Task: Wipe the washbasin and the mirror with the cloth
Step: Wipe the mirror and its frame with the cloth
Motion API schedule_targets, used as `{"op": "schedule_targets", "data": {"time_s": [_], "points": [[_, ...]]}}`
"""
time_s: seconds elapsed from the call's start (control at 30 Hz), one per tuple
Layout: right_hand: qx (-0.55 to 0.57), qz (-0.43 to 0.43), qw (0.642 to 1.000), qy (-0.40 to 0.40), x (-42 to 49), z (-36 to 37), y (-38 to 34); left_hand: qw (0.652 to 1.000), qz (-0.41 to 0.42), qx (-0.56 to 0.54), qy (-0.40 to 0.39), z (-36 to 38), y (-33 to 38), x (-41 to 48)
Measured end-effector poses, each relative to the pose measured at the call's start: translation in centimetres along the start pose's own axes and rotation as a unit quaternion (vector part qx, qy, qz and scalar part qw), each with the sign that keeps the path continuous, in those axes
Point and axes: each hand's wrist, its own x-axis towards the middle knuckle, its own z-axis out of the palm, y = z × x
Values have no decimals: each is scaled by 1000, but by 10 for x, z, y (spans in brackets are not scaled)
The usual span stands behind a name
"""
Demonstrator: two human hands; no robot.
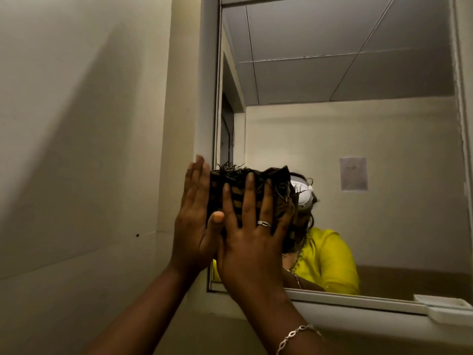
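Note:
A dark checked cloth with frayed threads is pressed flat against the lower left part of the mirror. My right hand, with a ring and a bracelet, lies spread over the cloth. My left hand stands edge-on beside it, palm toward the cloth, thumb touching the cloth's left side, fingertips up by the white mirror frame. The washbasin is out of view.
A cream wall runs along the left, with a ledge line at hand height. A small white shelf sticks out at the mirror's lower right corner. The mirror reflects a person in a yellow top, ceiling panels and a paper notice.

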Motion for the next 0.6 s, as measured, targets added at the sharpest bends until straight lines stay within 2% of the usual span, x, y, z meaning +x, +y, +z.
{"op": "schedule_targets", "data": {"time_s": [0.3,0.6], "points": [[7,-83,997,-8,-8,-2,25,1000,8,26,1,0,0,0],[13,-84,996,-13,-25,-13,79,995,4,99,-7,2,13,-7]]}}
